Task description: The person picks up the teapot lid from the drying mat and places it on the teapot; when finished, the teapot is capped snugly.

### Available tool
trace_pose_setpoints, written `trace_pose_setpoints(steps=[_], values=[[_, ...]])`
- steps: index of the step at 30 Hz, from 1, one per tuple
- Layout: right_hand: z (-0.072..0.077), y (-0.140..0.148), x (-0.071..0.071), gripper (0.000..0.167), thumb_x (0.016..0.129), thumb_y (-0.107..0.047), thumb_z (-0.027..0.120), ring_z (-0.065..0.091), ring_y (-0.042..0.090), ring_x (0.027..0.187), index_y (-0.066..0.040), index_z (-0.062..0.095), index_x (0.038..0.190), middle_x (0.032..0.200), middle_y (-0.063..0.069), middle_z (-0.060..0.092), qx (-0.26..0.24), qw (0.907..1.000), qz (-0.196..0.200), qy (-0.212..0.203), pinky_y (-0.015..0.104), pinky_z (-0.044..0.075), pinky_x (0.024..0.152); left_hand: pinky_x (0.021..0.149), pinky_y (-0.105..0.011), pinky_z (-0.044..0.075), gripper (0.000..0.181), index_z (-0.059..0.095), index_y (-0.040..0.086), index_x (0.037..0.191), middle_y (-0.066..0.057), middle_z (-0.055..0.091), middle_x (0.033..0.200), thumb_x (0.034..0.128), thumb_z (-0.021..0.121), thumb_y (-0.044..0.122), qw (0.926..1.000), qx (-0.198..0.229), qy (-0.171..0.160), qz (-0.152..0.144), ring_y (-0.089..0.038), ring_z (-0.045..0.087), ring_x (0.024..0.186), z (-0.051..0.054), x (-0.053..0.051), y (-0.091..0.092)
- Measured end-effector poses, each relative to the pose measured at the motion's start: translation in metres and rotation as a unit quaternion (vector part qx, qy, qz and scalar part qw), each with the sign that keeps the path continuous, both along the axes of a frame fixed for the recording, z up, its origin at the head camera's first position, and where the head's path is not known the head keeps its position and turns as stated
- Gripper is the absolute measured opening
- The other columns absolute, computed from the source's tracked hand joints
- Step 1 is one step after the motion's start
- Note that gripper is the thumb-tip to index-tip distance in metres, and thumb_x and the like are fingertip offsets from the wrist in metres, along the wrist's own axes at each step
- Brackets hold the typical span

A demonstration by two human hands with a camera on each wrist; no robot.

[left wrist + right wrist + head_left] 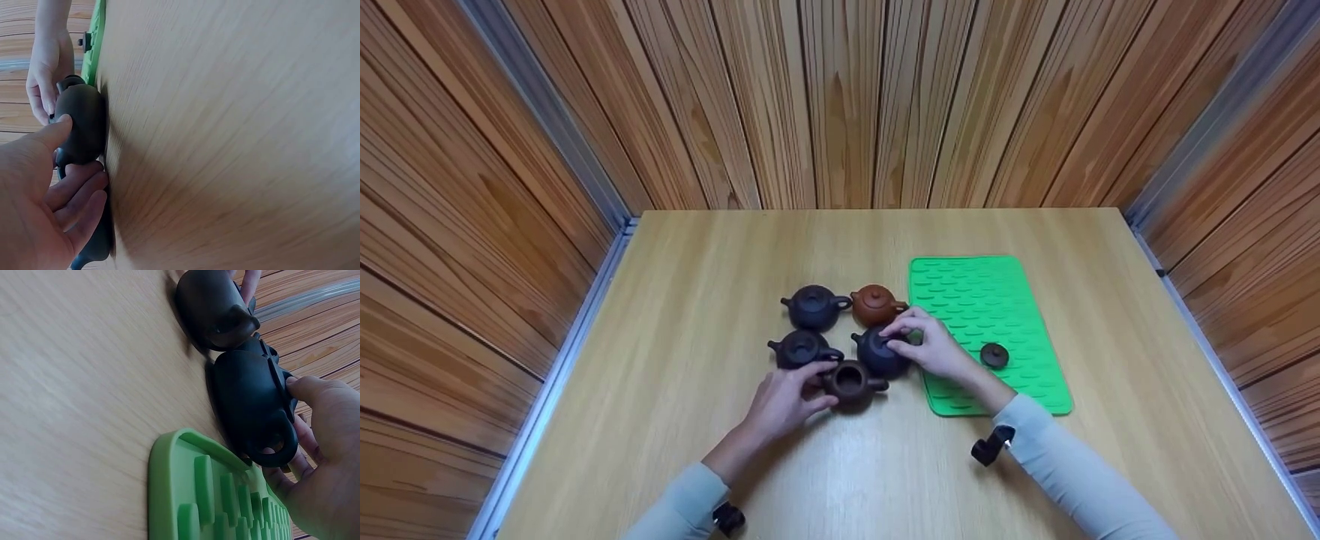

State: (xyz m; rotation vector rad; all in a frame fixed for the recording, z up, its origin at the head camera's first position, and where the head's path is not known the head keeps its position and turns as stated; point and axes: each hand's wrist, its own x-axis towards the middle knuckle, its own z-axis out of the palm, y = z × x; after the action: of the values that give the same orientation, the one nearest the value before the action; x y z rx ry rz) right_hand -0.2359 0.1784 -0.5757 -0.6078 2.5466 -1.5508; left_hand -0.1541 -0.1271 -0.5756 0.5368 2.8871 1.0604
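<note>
My left hand (784, 401) grips a dark brown teapot (851, 399) by its side, thumb and fingers around the body. This teapot has no lid, and its round opening faces up. My right hand (936, 349) pinches the lid of a black teapot (876, 358) just beyond it; in the right wrist view the lid sits on the black pot (247, 391), thumb at its top. A small dark lid (994, 355) with a knob lies on the green mat (971, 300), below the right forearm's far side.
Two more black teapots, one at the back (814, 309) and one nearer (801, 349), stand to the left. A reddish-brown lidded teapot (874, 306) is behind the right hand. All stand close together on the wooden table (697, 300), walled by wood panels.
</note>
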Motion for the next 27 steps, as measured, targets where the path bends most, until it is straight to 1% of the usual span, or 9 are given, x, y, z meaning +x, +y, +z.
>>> trace_pose_setpoints(steps=[7,10,13,17,22,24,27], values=[[0.000,-0.001,-0.001,0.018,0.098,-0.008,0.086,0.061,0.021,0.117,-0.007,0.087,0.117,0.122,0.019,0.072,-0.003,1.0000,0.003,0.004,0.036,0.049,0.106,0.088,-0.048,0.064,0.055,0.077,0.025,0.144,-0.005,0.089,0.115,0.0927,0.095,0.034,0.9999,-0.002,-0.016,0.000,-0.026,0.084,0.108,0.002,-0.002,-0.002],[0.001,0.001,0.000,0.019,0.099,-0.009,0.085,0.061,0.022,0.118,-0.007,0.086,0.118,0.124,0.019,0.072,-0.002,1.0000,0.008,0.004,0.037,0.049,0.106,0.088,-0.046,0.063,0.055,0.077,0.027,0.144,-0.003,0.089,0.113,0.0925,0.095,0.036,0.9999,-0.004,-0.017,-0.001,-0.025,0.084,0.107,0.002,-0.002,-0.002],[0.002,0.004,0.001,0.021,0.100,-0.009,0.084,0.063,0.026,0.119,-0.005,0.086,0.121,0.126,0.021,0.073,0.002,0.9999,0.014,0.005,0.038,0.052,0.101,0.083,-0.042,0.062,0.053,0.078,0.026,0.142,-0.004,0.089,0.113,0.0921,0.095,0.036,0.9999,-0.004,-0.006,-0.008,-0.023,0.082,0.100,0.000,-0.003,-0.002],[0.006,0.010,0.002,0.024,0.101,-0.009,0.083,0.067,0.032,0.118,-0.004,0.085,0.125,0.130,0.022,0.075,0.003,0.9997,0.022,0.001,0.034,0.055,0.094,0.078,-0.038,0.059,0.051,0.079,0.026,0.139,-0.006,0.088,0.117,0.0919,0.095,0.035,0.9999,-0.003,0.002,-0.014,-0.018,0.078,0.094,-0.001,-0.003,-0.003],[0.010,0.019,0.005,0.025,0.102,-0.010,0.082,0.067,0.038,0.120,-0.005,0.084,0.128,0.134,0.022,0.075,0.003,0.9996,0.026,-0.012,0.023,0.054,0.087,0.081,-0.042,0.060,0.052,0.078,0.024,0.140,-0.009,0.087,0.121,0.0919,0.095,0.035,0.9998,-0.004,-0.002,-0.017,-0.020,0.076,0.093,0.000,-0.004,-0.004],[0.010,0.024,0.007,0.026,0.103,-0.010,0.082,0.068,0.040,0.122,-0.007,0.084,0.128,0.136,0.021,0.075,0.009,0.9995,0.026,-0.013,0.021,0.055,0.087,0.082,-0.044,0.061,0.053,0.078,0.023,0.140,-0.009,0.087,0.122,0.0919,0.095,0.035,0.9998,-0.005,-0.003,-0.018,-0.020,0.076,0.094,0.001,-0.005,-0.004],[0.012,0.033,0.009,0.027,0.103,-0.012,0.082,0.070,0.041,0.126,-0.008,0.084,0.130,0.137,0.018,0.076,0.020,0.9994,0.027,-0.009,0.023,0.059,0.091,0.081,-0.042,0.060,0.053,0.078,0.024,0.140,-0.009,0.087,0.121,0.0918,0.095,0.035,0.9998,-0.006,-0.006,-0.018,-0.020,0.076,0.093,0.002,-0.006,-0.004]])
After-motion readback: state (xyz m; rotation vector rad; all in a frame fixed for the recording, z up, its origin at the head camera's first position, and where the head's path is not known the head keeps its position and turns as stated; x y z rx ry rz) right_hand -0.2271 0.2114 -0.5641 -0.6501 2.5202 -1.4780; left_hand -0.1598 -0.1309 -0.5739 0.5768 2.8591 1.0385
